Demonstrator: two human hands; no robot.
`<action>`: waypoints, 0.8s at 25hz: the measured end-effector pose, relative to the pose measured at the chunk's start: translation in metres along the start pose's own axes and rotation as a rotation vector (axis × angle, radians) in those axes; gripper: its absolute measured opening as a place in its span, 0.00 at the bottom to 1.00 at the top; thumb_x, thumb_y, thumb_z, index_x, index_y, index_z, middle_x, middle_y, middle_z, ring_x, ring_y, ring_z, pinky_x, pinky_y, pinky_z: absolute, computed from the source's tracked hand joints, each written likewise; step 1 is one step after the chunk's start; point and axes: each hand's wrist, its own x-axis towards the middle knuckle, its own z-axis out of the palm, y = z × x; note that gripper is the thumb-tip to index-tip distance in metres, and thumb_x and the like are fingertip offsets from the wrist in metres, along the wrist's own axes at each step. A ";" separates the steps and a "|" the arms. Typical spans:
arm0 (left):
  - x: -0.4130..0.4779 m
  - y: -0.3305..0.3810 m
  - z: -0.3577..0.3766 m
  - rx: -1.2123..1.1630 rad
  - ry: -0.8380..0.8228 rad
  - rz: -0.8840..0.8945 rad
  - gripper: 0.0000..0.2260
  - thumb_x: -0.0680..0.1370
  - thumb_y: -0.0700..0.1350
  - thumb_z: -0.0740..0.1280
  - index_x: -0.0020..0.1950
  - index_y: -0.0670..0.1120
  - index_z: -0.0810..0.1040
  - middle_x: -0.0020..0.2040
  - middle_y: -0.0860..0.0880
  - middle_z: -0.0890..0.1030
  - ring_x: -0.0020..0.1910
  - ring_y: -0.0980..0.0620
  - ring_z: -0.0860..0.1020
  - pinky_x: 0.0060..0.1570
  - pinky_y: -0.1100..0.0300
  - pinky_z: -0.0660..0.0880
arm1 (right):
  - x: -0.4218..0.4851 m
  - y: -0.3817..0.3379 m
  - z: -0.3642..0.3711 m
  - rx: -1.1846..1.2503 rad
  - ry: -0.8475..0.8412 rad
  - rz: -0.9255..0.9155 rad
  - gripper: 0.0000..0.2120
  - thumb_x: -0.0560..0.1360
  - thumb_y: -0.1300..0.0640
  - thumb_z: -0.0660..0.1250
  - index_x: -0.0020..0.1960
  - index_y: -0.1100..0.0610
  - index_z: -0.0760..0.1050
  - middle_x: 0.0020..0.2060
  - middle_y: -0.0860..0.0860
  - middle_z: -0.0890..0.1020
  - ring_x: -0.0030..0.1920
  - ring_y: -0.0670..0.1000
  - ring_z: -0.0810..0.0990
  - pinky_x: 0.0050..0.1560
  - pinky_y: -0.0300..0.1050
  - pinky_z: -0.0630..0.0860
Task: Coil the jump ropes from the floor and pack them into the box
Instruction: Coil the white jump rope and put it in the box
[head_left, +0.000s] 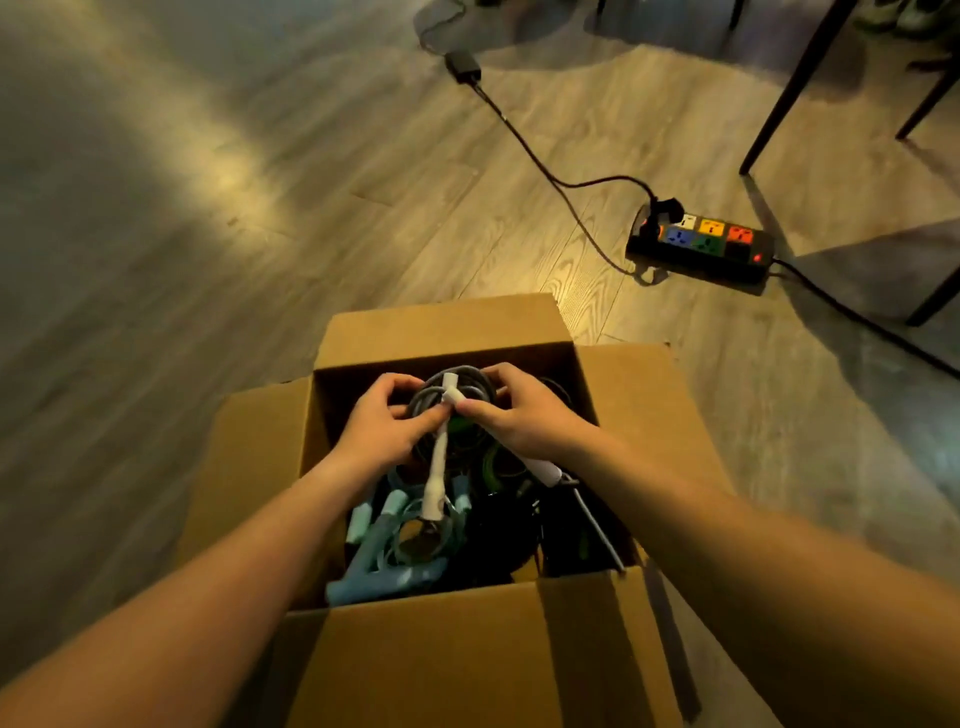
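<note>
One box (441, 665), one left hand (387, 431), one right hand (524, 415), one grey rope (470, 388), two white handles (435, 470), one power strip (701, 243)

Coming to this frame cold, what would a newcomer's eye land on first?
At centre, the left hand and the right hand meet over the open cardboard box, holding a grey coiled jump rope with white handles. Below them the box holds other ropes, some with pale blue handles. On the wooden floor to the upper right lies a black power strip with coloured sockets.
</note>
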 end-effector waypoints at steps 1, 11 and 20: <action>0.005 -0.008 0.001 -0.010 0.010 -0.025 0.16 0.74 0.46 0.75 0.58 0.51 0.74 0.49 0.45 0.84 0.44 0.49 0.84 0.31 0.59 0.76 | 0.008 0.006 0.006 0.001 0.003 0.002 0.25 0.73 0.40 0.72 0.64 0.52 0.73 0.54 0.47 0.81 0.54 0.47 0.79 0.54 0.44 0.78; 0.026 -0.076 0.022 0.023 0.056 -0.237 0.23 0.71 0.42 0.78 0.63 0.46 0.75 0.50 0.49 0.81 0.48 0.51 0.81 0.38 0.57 0.81 | 0.046 0.046 0.040 -0.344 -0.098 0.190 0.28 0.75 0.40 0.70 0.68 0.56 0.73 0.60 0.57 0.81 0.61 0.58 0.78 0.58 0.50 0.77; 0.022 -0.090 0.029 0.310 0.154 -0.092 0.20 0.70 0.53 0.78 0.58 0.53 0.75 0.49 0.53 0.80 0.50 0.52 0.80 0.50 0.51 0.80 | 0.028 0.043 0.043 -0.337 0.069 0.232 0.27 0.73 0.45 0.74 0.68 0.53 0.75 0.61 0.55 0.80 0.63 0.58 0.78 0.60 0.51 0.77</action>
